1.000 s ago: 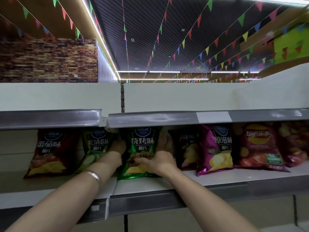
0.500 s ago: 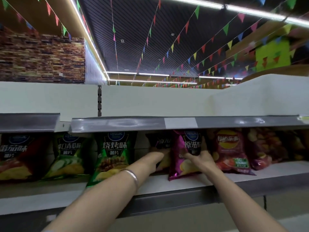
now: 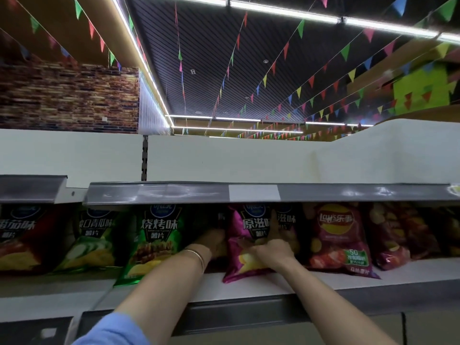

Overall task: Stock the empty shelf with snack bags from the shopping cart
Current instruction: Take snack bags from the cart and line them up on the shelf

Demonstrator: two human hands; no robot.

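A long white metal shelf (image 3: 286, 282) with a grey front rail runs across the view, and a second grey-edged shelf (image 3: 174, 194) hangs just above it, hiding the tops of the bags. Behind rises a white back panel (image 3: 249, 158), and overhead a dark slatted ceiling (image 3: 224, 58) carries strings of coloured pennants.

A row of snack bags leans against the back of the lower shelf. From the left: a red glossy chip bag (image 3: 22, 242), a light green cucumber-print chip bag (image 3: 92, 240), and a dark green barbecue-print chip bag (image 3: 151, 242) whose lower corner overhangs the shelf edge. To the right stand a red Lay's chip bag (image 3: 336, 237) and a dark maroon chip bag (image 3: 388, 235), with more bags past it too dim to tell apart.

Between the dark green bag and the Lay's bag stands a magenta foil chip bag (image 3: 244, 245), upright and tilted slightly, its bottom on the shelf. Another dark bag (image 3: 288, 220) shows just behind its right edge.

The right hand (image 3: 271, 250) presses on the front of the magenta bag, index finger pointing up along its face and the other fingers curled against the foil. The left hand (image 3: 214, 241), a thin metal bangle (image 3: 196, 257) at its wrist, reaches in at the bag's left edge; its fingers are hidden behind the bag, so whether they grip it cannot be told. A light blue sleeve (image 3: 112, 329) shows at the bottom edge.
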